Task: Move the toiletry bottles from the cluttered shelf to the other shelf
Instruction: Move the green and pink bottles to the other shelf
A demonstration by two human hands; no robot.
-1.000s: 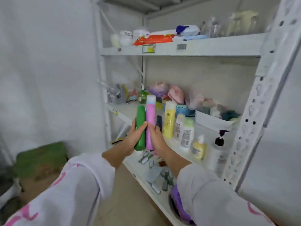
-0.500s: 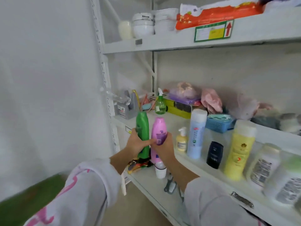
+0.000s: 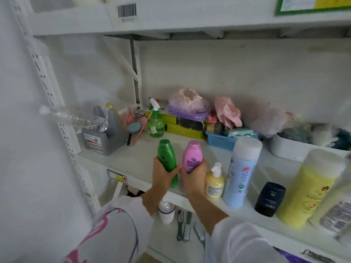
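Note:
My left hand (image 3: 163, 175) grips a green bottle (image 3: 167, 156) upright near the front edge of the white middle shelf (image 3: 136, 160). Right beside it, my right hand (image 3: 193, 177) holds a pink bottle (image 3: 191, 155), also upright. Both bottle bases are hidden behind my hands, so I cannot tell if they touch the shelf. To the right along the shelf front stand a small yellow pump bottle (image 3: 214, 182), a tall pale blue bottle (image 3: 242, 171), a short black bottle (image 3: 269, 199) and a large yellow bottle (image 3: 308, 192).
Behind stand a green spray bottle (image 3: 155, 123), a grey jug (image 3: 106, 133), a lying clear plastic bottle (image 3: 76, 116), a blue basket (image 3: 222, 142), yellow boxes and plastic bags. The lower shelf holds a white container (image 3: 166, 211) and brushes (image 3: 183, 226). Another shelf (image 3: 171, 21) runs overhead.
The view has closed in on the middle shelf. Both hands have carried the green and pink bottles forward over the shelf front, left of the yellow pump bottle.

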